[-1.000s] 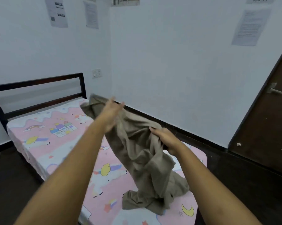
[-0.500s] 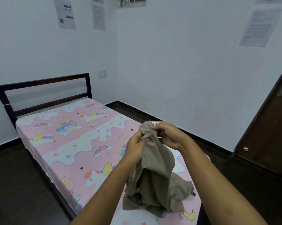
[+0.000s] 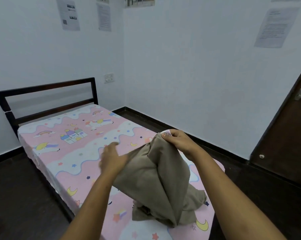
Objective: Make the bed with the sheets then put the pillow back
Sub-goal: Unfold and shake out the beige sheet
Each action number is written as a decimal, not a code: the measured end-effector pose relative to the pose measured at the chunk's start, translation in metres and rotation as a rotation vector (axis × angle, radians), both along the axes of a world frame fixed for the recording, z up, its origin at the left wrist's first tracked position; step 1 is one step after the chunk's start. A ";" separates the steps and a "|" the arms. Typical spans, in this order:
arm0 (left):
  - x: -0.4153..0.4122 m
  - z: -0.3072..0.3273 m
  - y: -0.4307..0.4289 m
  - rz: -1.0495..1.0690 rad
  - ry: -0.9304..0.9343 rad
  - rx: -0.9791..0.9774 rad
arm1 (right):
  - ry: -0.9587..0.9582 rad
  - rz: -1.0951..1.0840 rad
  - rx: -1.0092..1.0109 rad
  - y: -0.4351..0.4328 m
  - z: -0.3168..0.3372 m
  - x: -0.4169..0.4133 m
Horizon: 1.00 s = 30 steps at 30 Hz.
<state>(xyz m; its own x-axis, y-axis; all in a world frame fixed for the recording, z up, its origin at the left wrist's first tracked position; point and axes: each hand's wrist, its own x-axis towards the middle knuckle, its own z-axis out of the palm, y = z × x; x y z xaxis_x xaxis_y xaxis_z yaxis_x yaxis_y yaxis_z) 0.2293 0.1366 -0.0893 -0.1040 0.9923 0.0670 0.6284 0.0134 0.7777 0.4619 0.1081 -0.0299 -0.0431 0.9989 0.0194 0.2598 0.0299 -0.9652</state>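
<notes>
A bunched khaki sheet (image 3: 156, 181) rises from the near end of the bed (image 3: 73, 153), which is covered in a pink fitted sheet with unicorns, rainbows and moons. My right hand (image 3: 178, 142) pinches the khaki sheet's top corner, where a small white tag shows, and holds it up. My left hand (image 3: 112, 157) is blurred, its palm against the sheet's left fold with the fingers spread toward the headboard; whether it grips the cloth I cannot tell. The rest of the sheet lies crumpled on the mattress below. No pillow is in view.
A dark metal headboard (image 3: 45, 99) stands against the far wall. White walls with taped papers (image 3: 69, 13) close in the bed on the far side and right. A dark brown door (image 3: 288, 139) is at the right. Dark floor surrounds the bed.
My left hand has let go of the sheet's top corner and slid down and left along the fold. My right hand still holds the corner. The view has shifted slightly.
</notes>
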 end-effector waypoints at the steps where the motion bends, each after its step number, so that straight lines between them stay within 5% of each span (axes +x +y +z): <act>1: 0.011 0.008 -0.004 -0.195 -0.082 0.109 | -0.065 0.041 -0.001 0.000 0.000 -0.004; 5: 0.048 0.045 -0.016 -0.658 -0.361 0.116 | -0.145 0.197 0.003 -0.004 0.012 -0.024; 10: 0.042 0.030 -0.003 -0.686 -0.133 0.028 | -0.196 0.133 0.058 -0.010 0.009 -0.015; 14: 0.038 0.023 -0.002 -0.505 -0.383 0.099 | -0.383 0.171 -0.078 -0.016 -0.003 -0.001; 17: 0.022 0.022 0.005 -0.463 -0.513 0.029 | -0.267 0.067 -0.143 -0.020 -0.019 0.014; 26: 0.021 0.033 -0.009 -0.710 -0.473 -0.367 | 0.088 -0.144 0.096 -0.022 -0.030 0.000; 30: 0.042 0.035 -0.017 -0.684 -0.397 -0.292 | 0.078 -0.179 0.161 -0.020 -0.030 -0.013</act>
<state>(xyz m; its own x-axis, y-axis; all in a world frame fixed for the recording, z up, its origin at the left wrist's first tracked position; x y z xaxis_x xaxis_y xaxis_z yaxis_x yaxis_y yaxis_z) 0.2712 0.1201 -0.0541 0.5649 0.8168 -0.1171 0.2518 -0.0355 0.9671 0.4488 0.0885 -0.0599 0.1424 0.9741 0.1755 0.2002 0.1453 -0.9689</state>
